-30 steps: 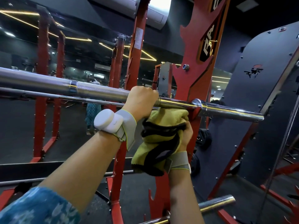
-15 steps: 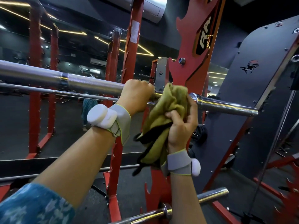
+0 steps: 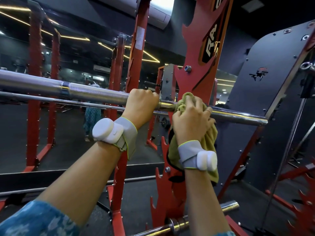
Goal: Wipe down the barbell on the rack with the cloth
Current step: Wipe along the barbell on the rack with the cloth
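A silver barbell [image 3: 95, 93] lies across the red rack [image 3: 196, 79] at chest height, its sleeve [image 3: 238, 117] reaching right. My left hand [image 3: 141, 103] grips the shaft just left of the collar. My right hand [image 3: 192, 121] holds a yellow-green cloth [image 3: 208, 142] bunched over the bar where it sits in the rack, fingers curled around cloth and bar. The rest of the cloth hangs down behind my right wrist. The bar under the cloth is hidden.
Red uprights [image 3: 138, 53] stand behind the bar, with a mirror reflecting the gym. A dark panel [image 3: 255, 106] rises on the right. A second bar [image 3: 228, 206] rests low on the rack near the floor.
My right hand has lifted the cloth from below the bar up onto it and now wraps it over the bar by the rack. My left hand has kept its grip.
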Demonstrator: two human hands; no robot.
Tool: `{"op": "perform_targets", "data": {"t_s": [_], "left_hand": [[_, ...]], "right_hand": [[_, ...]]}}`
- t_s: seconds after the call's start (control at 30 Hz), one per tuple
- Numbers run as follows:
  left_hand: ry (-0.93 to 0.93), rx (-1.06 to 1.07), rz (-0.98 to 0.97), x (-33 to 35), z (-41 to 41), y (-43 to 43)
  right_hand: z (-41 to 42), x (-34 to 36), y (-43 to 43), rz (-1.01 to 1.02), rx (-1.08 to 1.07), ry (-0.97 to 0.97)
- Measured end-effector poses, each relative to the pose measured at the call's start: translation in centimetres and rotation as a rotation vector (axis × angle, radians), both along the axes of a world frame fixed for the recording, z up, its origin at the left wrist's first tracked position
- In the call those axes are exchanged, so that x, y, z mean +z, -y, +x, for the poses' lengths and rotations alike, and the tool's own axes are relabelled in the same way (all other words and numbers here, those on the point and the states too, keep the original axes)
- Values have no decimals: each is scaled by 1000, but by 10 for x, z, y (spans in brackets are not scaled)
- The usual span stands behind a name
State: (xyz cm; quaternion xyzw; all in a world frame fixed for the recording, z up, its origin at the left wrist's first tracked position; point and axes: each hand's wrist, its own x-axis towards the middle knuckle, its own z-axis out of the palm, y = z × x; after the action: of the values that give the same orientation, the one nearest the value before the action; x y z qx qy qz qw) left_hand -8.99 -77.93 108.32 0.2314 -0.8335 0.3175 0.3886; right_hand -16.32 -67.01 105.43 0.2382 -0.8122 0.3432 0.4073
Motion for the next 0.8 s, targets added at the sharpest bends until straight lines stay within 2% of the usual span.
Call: {"op": "perform_targets", "data": {"t_s": [0.2, 0.3, 0.4, 0.47, 0.63, 0.8], "left_hand": [[-9, 10, 3, -1, 0, -1], [-13, 10, 12, -1, 0, -2], [-9, 10, 18, 0, 2, -3], [-9, 10, 22, -1, 1, -4], [-30, 33, 7, -1, 0, -6], [-41, 36, 50, -2, 1, -9]], "right_hand": [[18, -8, 17, 8, 116, -334], [3, -1, 5, 37, 84, -136], [-9, 7, -6, -17, 14, 36], [-2, 3, -4, 14, 27, 39], [12, -14, 4, 81, 84, -94], [4, 8, 7, -4, 61, -1]]}}
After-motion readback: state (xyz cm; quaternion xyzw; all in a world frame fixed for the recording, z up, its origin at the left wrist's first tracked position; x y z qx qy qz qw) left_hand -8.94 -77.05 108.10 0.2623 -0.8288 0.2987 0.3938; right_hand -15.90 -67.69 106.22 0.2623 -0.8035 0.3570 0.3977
